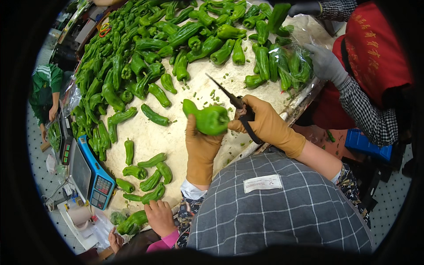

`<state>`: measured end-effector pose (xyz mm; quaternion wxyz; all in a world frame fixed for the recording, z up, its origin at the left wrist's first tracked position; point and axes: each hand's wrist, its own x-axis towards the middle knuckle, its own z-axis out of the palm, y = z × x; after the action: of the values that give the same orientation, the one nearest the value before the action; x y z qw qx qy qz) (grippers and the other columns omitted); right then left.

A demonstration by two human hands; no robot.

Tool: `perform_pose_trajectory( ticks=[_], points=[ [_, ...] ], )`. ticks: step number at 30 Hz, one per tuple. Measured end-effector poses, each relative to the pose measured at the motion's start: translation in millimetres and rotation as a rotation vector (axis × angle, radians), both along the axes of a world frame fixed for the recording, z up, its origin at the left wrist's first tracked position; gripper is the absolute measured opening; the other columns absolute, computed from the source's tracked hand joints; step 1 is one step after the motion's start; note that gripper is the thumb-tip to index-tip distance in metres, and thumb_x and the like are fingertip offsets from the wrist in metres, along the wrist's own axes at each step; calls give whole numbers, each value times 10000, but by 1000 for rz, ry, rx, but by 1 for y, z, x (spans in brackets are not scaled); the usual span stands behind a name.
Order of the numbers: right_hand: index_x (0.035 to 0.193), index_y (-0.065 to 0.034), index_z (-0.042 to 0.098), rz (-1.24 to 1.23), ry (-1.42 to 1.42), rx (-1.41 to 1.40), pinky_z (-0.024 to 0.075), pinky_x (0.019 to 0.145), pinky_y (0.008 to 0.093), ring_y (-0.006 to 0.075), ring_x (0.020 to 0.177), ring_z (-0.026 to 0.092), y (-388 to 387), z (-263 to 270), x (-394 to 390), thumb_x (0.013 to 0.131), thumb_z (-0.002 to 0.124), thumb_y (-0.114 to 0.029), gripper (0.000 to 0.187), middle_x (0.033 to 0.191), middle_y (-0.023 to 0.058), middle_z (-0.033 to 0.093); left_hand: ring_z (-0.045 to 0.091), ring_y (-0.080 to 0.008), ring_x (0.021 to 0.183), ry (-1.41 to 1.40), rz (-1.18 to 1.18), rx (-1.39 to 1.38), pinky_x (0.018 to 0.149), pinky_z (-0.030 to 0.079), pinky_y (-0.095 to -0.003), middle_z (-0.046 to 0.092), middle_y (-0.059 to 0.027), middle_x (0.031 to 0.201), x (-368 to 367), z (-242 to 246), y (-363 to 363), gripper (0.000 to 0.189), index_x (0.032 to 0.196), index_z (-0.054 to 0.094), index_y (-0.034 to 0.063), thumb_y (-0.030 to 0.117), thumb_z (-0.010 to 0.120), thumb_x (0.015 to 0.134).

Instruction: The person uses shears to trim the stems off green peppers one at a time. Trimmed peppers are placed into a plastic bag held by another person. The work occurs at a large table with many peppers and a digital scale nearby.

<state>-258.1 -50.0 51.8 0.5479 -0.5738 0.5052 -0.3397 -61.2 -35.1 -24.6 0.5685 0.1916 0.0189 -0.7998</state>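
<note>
My left hand (202,145), in a tan glove, holds a green pepper (212,120) up over the table, its broad end turned to the right. In my right hand (265,122), also gloved in tan, is a pair of scissors (228,94) with dark handles. Their blades look closed and point up and away to the left. The tips of my right thumb and fingers are close beside the pepper; I cannot tell whether they touch it. Short cut stems (213,96) are scattered on the pale tabletop (159,139) beyond the pepper.
Green peppers (116,66) are heaped at the far left. A blue scale (101,185) stands at the left edge. On the right, a co-worker's grey-gloved hand (326,63) touches a clear bag of peppers (293,66). Another person's bare hand (160,215) is near the front left.
</note>
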Motion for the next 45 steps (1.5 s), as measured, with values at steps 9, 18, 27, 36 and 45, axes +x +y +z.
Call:
perform_pose_trajectory(
  ticks=[9,18,27,36,45],
  points=[
    [838,3,476,-33,-70,264,465,510,225,137,702,667,13,-9,8,850,642,-156,230,696,61,579,539,-337,1122,-703,232,-54,981,418,-476,559,-252,1172,62,31,27,447,1206,472,-7,249,595,860],
    [870,14,480,-92,-86,341,465,493,228,145,689,662,16,-25,-5,851,658,-183,266,731,95,607,500,-246,1153,44,821,-232,979,421,-315,464,-171,1342,147,-4,40,823,1338,382,-60,513,637,805],
    [841,28,506,-97,89,241,479,586,255,150,749,674,29,-41,-26,828,685,-181,276,719,95,620,576,-261,937,-1998,550,-446,832,476,-354,595,-127,1058,122,8,-113,389,1208,524,65,95,618,832],
    [850,-5,482,-35,81,235,473,565,229,114,706,636,17,-45,-18,826,662,-135,223,694,69,614,624,-174,635,-1510,266,-10,564,496,-257,661,-108,879,164,-47,-154,469,1168,560,-32,211,720,801],
    [844,9,554,-43,198,33,445,588,289,158,619,556,6,-28,-18,739,758,-271,362,696,116,590,638,-247,646,-818,162,-239,571,525,-355,658,-176,897,94,-24,-57,343,1107,570,-71,176,582,869]
  ],
)
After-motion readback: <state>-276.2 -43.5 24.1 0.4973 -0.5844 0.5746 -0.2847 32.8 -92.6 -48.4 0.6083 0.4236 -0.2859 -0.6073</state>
